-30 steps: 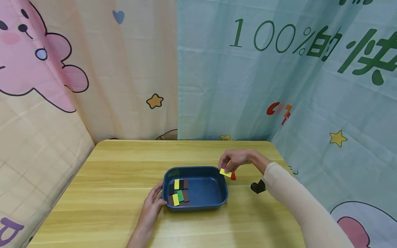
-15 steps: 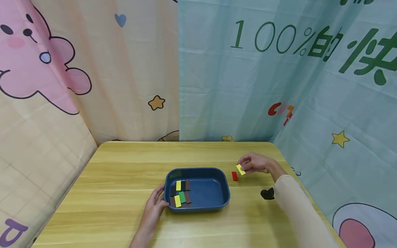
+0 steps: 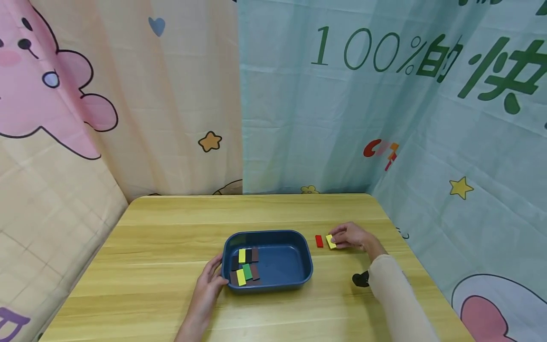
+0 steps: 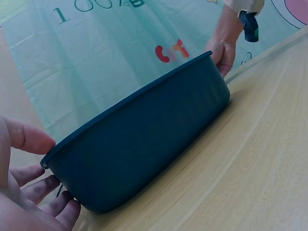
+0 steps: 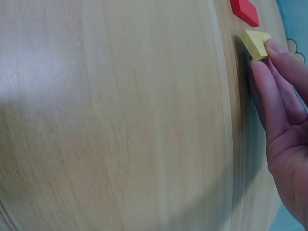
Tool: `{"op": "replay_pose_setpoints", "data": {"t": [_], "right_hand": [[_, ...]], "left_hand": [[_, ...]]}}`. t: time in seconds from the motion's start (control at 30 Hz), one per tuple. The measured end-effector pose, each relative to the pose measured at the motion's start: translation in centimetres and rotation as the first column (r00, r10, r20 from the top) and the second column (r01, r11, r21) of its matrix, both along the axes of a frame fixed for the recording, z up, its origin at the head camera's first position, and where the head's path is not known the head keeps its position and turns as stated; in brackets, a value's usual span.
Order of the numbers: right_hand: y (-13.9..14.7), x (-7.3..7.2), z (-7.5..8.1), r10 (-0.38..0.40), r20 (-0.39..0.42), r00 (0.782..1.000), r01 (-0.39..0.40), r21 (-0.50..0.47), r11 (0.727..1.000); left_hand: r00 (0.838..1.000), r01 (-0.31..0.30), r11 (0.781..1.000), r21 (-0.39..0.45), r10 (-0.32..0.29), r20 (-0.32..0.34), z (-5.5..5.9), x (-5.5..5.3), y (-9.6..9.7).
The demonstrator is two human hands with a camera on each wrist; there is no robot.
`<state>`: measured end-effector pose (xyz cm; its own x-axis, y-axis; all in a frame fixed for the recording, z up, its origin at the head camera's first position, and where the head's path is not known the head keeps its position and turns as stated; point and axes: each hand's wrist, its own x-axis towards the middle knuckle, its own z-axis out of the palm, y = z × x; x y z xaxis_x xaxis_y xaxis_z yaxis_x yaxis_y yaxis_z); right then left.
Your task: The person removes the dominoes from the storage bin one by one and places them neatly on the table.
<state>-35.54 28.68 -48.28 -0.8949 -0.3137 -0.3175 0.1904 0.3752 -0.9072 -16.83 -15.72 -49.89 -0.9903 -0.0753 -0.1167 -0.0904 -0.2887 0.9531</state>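
— Left?
— Bare left hand (image 3: 209, 281): thumb and fingers apart, forearm (image 3: 192, 316) slanting up from below.
— Right?
— Bare right hand (image 3: 349, 235): thumb and fingers pinching, cream fabric sleeve (image 3: 397, 295) reaching the wrist (image 3: 375, 247).

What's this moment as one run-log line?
left hand: touching blue bin; right hand: pinching yellow block; red block: on table

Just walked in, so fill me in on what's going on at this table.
A person's right hand pinches a yellow block just right of a red block on the table. The left hand holds the left end of a blue tray. Yellow, green and dark blocks lie grouped inside at that end.
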Motion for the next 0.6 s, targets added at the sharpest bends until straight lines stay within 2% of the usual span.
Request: {"op": "replay_pose_setpoints", "data": {"t": [0.23, 0.4, 0.6], "right_hand": [[-1.0, 0.2, -0.3, -0.063, -0.08, 0.995, 0.072, 0.108, 0.992], [-1.5, 0.5, 0.0, -0.058, -0.158, 0.986, 0.088, 0.192, 0.977], [-1.8, 0.7, 0.0, -0.042, -0.204, 0.978, 0.099, 0.276, 0.956]], "left_hand": [[1.0, 0.0, 1.0, 0.003, 0.0, 0.014, 0.0, 0.0, 0.0], [1.0, 0.005, 1.0, -0.002, -0.005, 0.023, 0.0, 0.0, -0.1], [1.0, 0.007, 1.0, -0.006, -0.007, 0.028, 0.0, 0.0, -0.1]]}}
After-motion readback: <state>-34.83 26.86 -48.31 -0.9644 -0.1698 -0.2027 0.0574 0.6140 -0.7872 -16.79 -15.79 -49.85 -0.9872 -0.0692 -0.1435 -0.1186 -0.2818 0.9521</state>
